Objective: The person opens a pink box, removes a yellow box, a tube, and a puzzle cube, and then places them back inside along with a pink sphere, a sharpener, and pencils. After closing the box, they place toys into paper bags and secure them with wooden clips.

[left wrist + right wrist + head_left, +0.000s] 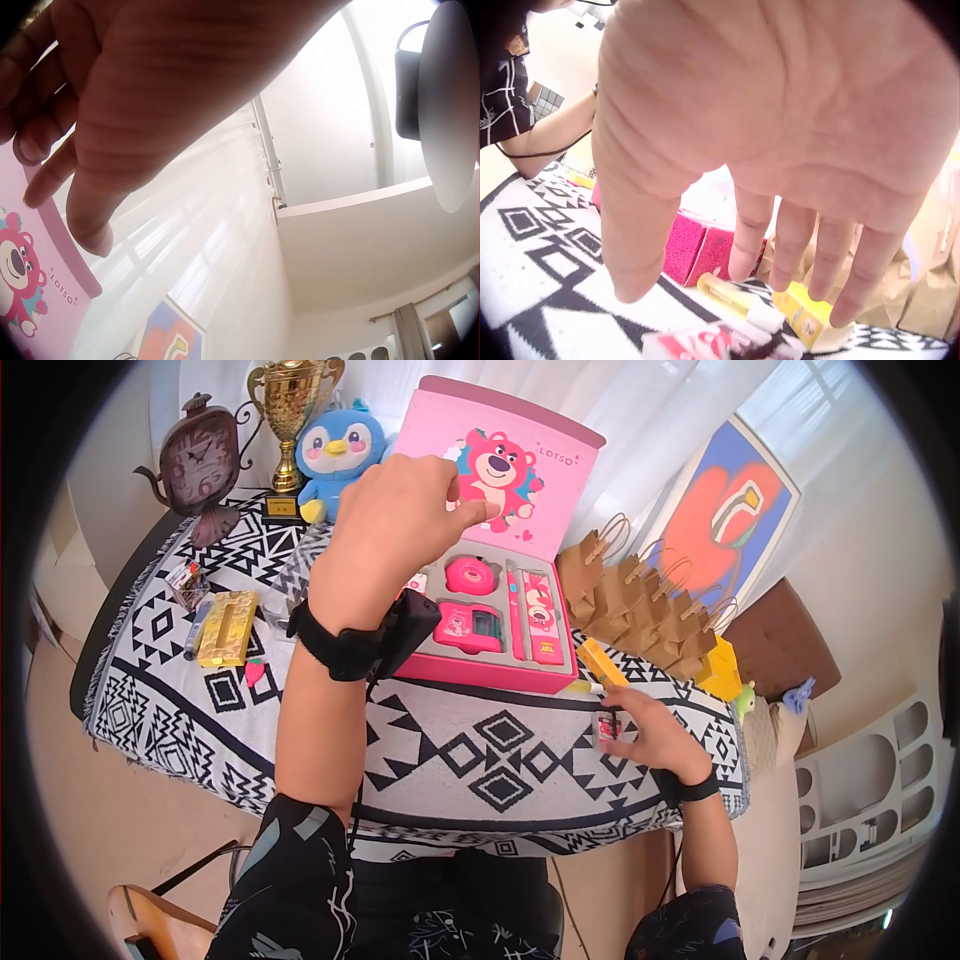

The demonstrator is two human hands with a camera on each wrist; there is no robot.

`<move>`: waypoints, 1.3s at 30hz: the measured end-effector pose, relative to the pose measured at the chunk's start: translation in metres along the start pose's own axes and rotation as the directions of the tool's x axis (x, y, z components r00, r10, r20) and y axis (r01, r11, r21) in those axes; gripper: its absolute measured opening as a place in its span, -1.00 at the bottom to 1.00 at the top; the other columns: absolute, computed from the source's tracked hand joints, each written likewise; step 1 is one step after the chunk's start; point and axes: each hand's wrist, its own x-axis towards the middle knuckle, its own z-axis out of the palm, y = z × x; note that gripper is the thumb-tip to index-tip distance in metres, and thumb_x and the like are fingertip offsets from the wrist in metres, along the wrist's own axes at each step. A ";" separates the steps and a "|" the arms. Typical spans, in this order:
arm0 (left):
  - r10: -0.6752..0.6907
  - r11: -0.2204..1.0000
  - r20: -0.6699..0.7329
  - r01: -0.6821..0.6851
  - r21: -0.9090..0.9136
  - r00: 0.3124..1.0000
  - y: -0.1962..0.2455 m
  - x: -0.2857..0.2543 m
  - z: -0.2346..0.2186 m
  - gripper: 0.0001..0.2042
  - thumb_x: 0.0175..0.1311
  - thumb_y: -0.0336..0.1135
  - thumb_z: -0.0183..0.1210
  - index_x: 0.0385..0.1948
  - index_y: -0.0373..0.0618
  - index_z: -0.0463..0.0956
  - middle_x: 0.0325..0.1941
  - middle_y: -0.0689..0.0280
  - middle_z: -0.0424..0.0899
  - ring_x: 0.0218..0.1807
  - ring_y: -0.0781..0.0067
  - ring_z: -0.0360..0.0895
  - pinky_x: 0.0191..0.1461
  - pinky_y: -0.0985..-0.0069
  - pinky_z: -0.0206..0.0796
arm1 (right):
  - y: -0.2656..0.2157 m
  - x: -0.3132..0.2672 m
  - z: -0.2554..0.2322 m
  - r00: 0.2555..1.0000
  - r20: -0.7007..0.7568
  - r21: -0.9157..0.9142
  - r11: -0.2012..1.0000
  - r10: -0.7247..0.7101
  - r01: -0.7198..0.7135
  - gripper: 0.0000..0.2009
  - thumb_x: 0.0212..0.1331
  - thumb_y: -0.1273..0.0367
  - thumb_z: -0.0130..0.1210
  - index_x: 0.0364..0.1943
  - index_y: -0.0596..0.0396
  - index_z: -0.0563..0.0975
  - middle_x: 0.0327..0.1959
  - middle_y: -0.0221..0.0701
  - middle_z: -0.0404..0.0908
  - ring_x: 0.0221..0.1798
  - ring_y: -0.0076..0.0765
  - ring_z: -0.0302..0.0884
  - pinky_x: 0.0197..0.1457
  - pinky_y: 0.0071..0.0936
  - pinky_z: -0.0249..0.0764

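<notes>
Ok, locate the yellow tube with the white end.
Low centre in the right wrist view, the tube lies on the patterned cloth, just left of the yellow box.

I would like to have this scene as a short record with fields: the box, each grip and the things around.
Box: pink box, open on a patterned cloth; its lid, marked LOTSO, stands up
Left grip: raised before the lid, nothing visibly held; contact unclear
Right grip: fingers lowered at a small clear packet; contact unclear
Right of box: brown paper bags, yellow carton
Left of box: patterned yellow box, strawberry-shaped piece
Back left: clock, gold trophy, blue plush
</notes>
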 end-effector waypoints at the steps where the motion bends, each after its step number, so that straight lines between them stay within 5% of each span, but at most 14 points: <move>1: -0.015 1.000 -0.001 0.015 0.005 1.000 -0.002 0.001 -0.001 -0.50 0.22 0.17 0.37 -0.28 -0.20 0.73 -0.52 0.08 0.70 -0.40 0.10 0.70 -0.27 0.25 0.47 | -0.005 0.007 -0.007 0.998 -0.047 -0.020 0.999 -0.029 0.028 -0.49 0.02 0.35 0.49 0.09 0.12 0.57 0.26 -0.07 0.61 0.31 0.12 0.55 0.40 -0.22 0.45; 9: -0.053 0.999 -0.036 0.054 0.007 0.998 -0.017 0.007 -0.002 -0.53 0.23 0.14 0.38 -0.22 -0.19 0.74 -0.54 0.14 0.69 -0.44 0.17 0.67 -0.30 0.28 0.46 | -0.067 0.089 -0.046 0.966 -0.158 -0.071 0.978 -0.205 0.196 -0.65 0.20 0.34 0.36 0.01 0.20 0.60 0.02 -0.12 0.71 0.09 0.08 0.66 0.19 -0.19 0.54; 11: 0.071 0.997 -0.237 -0.073 0.001 0.969 -0.023 0.011 -0.002 -0.58 0.26 0.06 0.39 -0.23 -0.19 0.75 -0.57 0.18 0.66 -0.48 0.23 0.65 -0.35 0.33 0.42 | -0.080 0.112 -0.047 0.970 -0.123 -0.087 0.976 -0.211 0.201 -0.67 0.23 0.29 0.33 -0.01 0.19 0.61 -0.08 -0.09 0.73 0.02 0.08 0.68 0.11 -0.16 0.56; 14: 0.081 0.993 -0.386 -0.109 -0.051 0.919 -0.023 0.015 -0.003 -0.63 0.28 0.01 0.39 -0.27 -0.18 0.74 -0.61 0.22 0.61 -0.55 0.30 0.58 -0.41 0.38 0.36 | -0.075 0.154 -0.034 0.948 -0.170 -0.107 0.962 -0.268 0.253 -0.62 0.22 0.17 0.33 -0.03 0.17 0.66 -0.23 -0.08 0.73 -0.12 0.13 0.69 -0.03 -0.10 0.57; 17: 0.063 0.993 -0.427 -0.101 -0.068 0.902 -0.024 0.015 -0.008 -0.66 0.29 -0.03 0.39 -0.31 -0.18 0.74 -0.64 0.25 0.58 -0.60 0.37 0.51 -0.45 0.40 0.30 | -0.067 0.198 -0.020 0.912 -0.222 -0.118 0.938 -0.345 0.326 -0.61 0.20 0.15 0.33 -0.03 0.15 0.67 -0.26 -0.07 0.74 -0.15 0.13 0.71 -0.05 -0.08 0.58; 21: 0.013 0.994 -0.442 -0.058 -0.090 0.897 -0.027 0.015 -0.013 -0.68 0.31 -0.04 0.38 -0.31 -0.17 0.74 -0.67 0.29 0.57 -0.62 0.42 0.46 -0.47 0.42 0.27 | -0.087 0.241 -0.005 0.928 -0.202 -0.126 0.948 -0.313 0.292 -0.62 0.18 0.16 0.33 -0.05 0.14 0.68 -0.27 -0.08 0.75 -0.15 0.10 0.72 -0.01 -0.09 0.60; 24: 0.018 0.993 -0.495 -0.074 -0.093 0.869 -0.032 0.017 -0.013 -0.68 0.33 -0.05 0.37 -0.32 -0.17 0.74 -0.69 0.32 0.56 -0.64 0.46 0.45 -0.48 0.44 0.26 | -0.108 0.266 0.009 0.949 -0.162 0.034 0.960 -0.270 0.279 -0.66 0.19 0.19 0.31 -0.09 0.15 0.69 -0.15 -0.05 0.75 -0.05 0.08 0.71 0.10 -0.12 0.59; 26: 0.024 0.994 -0.518 -0.077 -0.081 0.855 -0.032 0.016 -0.014 -0.68 0.33 -0.06 0.37 -0.34 -0.19 0.73 -0.70 0.34 0.55 -0.66 0.46 0.43 -0.48 0.45 0.26 | -0.115 0.282 0.023 0.927 -0.220 -0.058 0.952 -0.305 0.299 -0.66 0.20 0.20 0.29 -0.05 0.15 0.70 0.08 0.01 0.67 0.14 0.14 0.62 0.25 -0.08 0.52; 30: 0.012 0.993 -0.519 -0.071 -0.095 0.855 -0.033 0.016 -0.013 -0.68 0.33 -0.07 0.37 -0.37 -0.20 0.73 -0.71 0.35 0.55 -0.66 0.47 0.43 -0.49 0.45 0.25 | -0.112 0.317 0.060 0.841 -0.326 -0.132 0.901 -0.432 0.412 -0.65 0.22 0.20 0.28 0.00 0.12 0.71 0.22 0.02 0.56 0.27 0.21 0.50 0.33 -0.01 0.46; 33: 0.003 0.995 -0.500 -0.052 -0.084 0.866 -0.034 0.016 -0.014 -0.67 0.33 -0.06 0.37 -0.37 -0.20 0.72 -0.70 0.34 0.55 -0.65 0.47 0.44 -0.49 0.46 0.25 | -0.119 0.328 0.064 0.920 -0.147 -0.245 0.915 -0.362 0.321 -0.60 0.23 0.15 0.28 0.05 0.07 0.72 0.25 0.03 0.52 0.30 0.22 0.45 0.35 0.02 0.45; 39: -0.025 0.995 -0.466 -0.024 -0.098 0.885 -0.038 0.016 -0.013 -0.67 0.32 -0.05 0.37 -0.37 -0.18 0.72 -0.68 0.34 0.57 -0.63 0.44 0.46 -0.46 0.45 0.28 | -0.124 0.338 0.040 0.951 0.003 0.079 0.948 -0.308 0.307 -0.50 0.08 0.01 0.43 -0.10 0.17 0.70 0.06 0.03 0.64 0.07 0.08 0.63 0.18 -0.09 0.54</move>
